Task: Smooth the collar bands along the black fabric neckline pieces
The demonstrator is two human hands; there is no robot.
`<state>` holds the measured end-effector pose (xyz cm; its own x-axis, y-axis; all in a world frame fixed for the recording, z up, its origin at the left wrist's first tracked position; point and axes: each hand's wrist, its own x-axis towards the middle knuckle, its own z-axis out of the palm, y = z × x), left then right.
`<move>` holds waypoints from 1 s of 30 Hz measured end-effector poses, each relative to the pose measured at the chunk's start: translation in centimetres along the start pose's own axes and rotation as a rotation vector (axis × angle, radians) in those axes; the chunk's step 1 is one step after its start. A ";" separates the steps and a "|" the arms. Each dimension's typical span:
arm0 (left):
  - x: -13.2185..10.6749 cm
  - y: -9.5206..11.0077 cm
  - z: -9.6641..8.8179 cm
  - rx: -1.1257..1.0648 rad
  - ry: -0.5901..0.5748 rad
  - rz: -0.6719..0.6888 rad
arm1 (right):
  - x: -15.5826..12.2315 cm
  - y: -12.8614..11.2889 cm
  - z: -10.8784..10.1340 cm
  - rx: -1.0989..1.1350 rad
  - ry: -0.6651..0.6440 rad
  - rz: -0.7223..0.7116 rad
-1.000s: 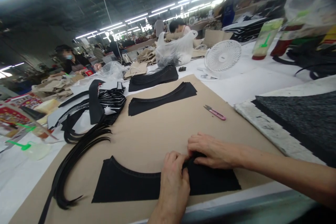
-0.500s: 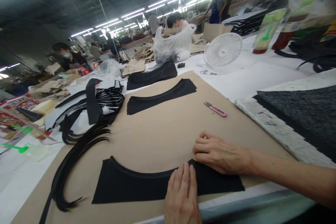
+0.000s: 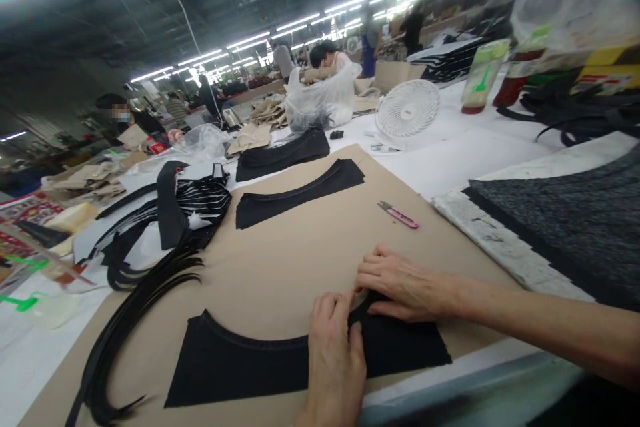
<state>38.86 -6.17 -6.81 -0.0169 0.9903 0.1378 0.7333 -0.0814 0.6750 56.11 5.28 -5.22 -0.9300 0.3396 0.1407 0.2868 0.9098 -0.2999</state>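
A black curved fabric piece (image 3: 240, 367) lies flat near the front edge of the brown board, its concave edge facing away from me. My left hand (image 3: 334, 353) presses on that curved edge, fingers drawn together and bent, thumb on the black material. Just to its right, my right hand (image 3: 400, 287) has its fingers curled over the same edge near the piece's right end. The fingertips of both hands nearly meet, and what lies under them is hidden. Beyond my right hand lie pink-handled thread snips (image 3: 399, 215).
Farther up the brown board (image 3: 280, 267) lies a stack of similar black pieces (image 3: 300, 193). A bundle of thin black strips (image 3: 100, 360) curves along the left. Dark grey fabric (image 3: 565, 220) sits at right. A small white fan (image 3: 407, 110) and bottles (image 3: 483, 80) stand behind.
My left hand has shifted up to the curved edge, its fingers going from stretched flat to bent. My right hand stays by the right end. The whole view has tilted slightly.
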 end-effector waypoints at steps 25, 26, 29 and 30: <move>-1.3 -0.9 2.4 0.351 0.002 0.307 | -2.8 0.9 -0.2 -0.096 0.051 -0.132; -0.9 -0.5 1.9 0.303 -0.021 0.252 | -2.8 0.8 -0.4 -0.080 0.050 -0.108; 0.2 0.3 1.0 0.214 -0.064 0.139 | -2.8 0.9 -0.6 -0.032 0.053 -0.011; 0.5 0.5 1.0 0.191 -0.069 0.117 | -2.8 1.0 -0.7 -0.017 0.055 0.017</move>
<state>39.92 -5.61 -7.11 0.1173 0.9813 0.1529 0.8432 -0.1797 0.5067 59.12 5.39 -5.29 -0.9110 0.3672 0.1878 0.3067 0.9076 -0.2866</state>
